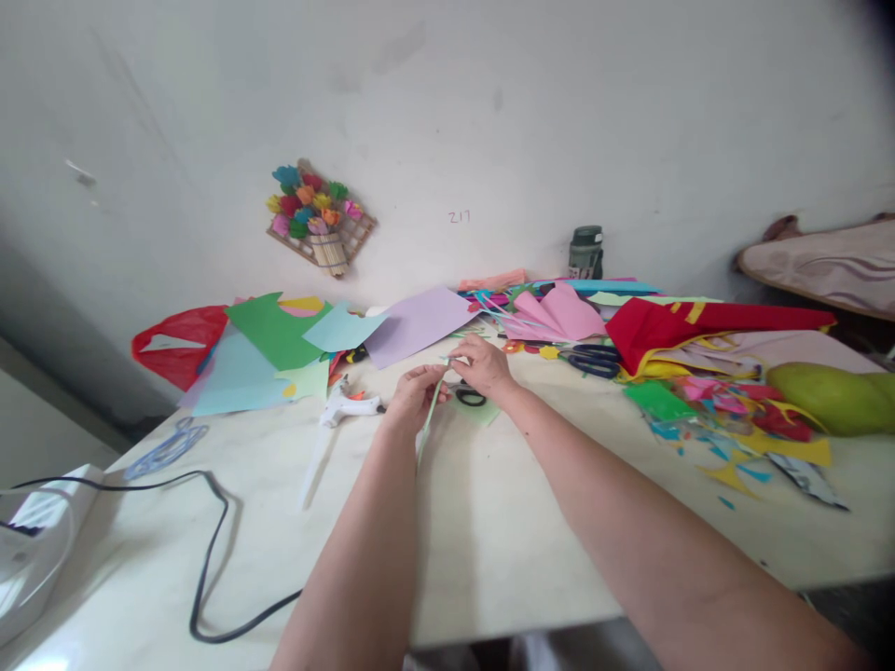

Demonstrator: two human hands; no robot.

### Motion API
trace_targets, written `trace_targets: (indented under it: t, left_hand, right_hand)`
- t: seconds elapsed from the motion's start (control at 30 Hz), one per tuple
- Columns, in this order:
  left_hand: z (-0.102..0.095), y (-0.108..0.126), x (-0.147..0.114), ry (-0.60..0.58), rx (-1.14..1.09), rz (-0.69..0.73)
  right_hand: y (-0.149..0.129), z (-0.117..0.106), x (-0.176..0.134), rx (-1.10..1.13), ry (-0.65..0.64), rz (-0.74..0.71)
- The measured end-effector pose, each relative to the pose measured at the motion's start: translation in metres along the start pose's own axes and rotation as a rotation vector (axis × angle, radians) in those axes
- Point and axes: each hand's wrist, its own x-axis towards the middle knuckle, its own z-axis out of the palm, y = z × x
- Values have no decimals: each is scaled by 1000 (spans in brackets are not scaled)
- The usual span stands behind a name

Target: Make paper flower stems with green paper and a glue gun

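Observation:
A thin pale-green paper strip (432, 419) runs down from between my hands toward the table. My left hand (418, 391) pinches it near its upper end. Close beside, the fingertips of my right hand (482, 365) are pressed together on the strip's top, where a small bluish tip shows. Just beyond my fingers lie black-handled scissors (468, 395), partly hidden by my hands, over a piece of light green paper (484, 416). Left of my left hand, a white glue gun (342, 407) rests on the table with a white glue stick (318, 471) in it.
Coloured paper sheets (419, 326) line the back of the white table (531, 559). At right are dark-handled scissors (593, 360), red fabric (650, 331), paper scraps (734, 438) and a green fruit (825, 399). A black cord (202, 559) and power strip (56, 522) occupy the left.

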Motion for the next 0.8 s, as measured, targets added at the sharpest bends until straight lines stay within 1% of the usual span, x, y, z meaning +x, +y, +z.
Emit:
trace_targets:
  t: [0.17,0.37,0.53,0.67,0.73,0.8]
  left_hand:
    - [-2,-2,2,-7,25,34]
    - [-5,-5,5,5,50,35]
    - [-5,-5,6,10,90,48]
    - [-5,-5,6,41,129,36]
    - [-5,-5,6,46,145,24]
    - [-5,-5,5,23,145,13]
  right_hand:
    - [0,1,3,102,-27,69]
    - [2,3,4,227,-73,111]
    - [4,4,5,284,-97,143]
    - [5,5,5,274,-98,171]
    - [4,5,5,229,-70,172]
    - [3,5,4,162,-35,166]
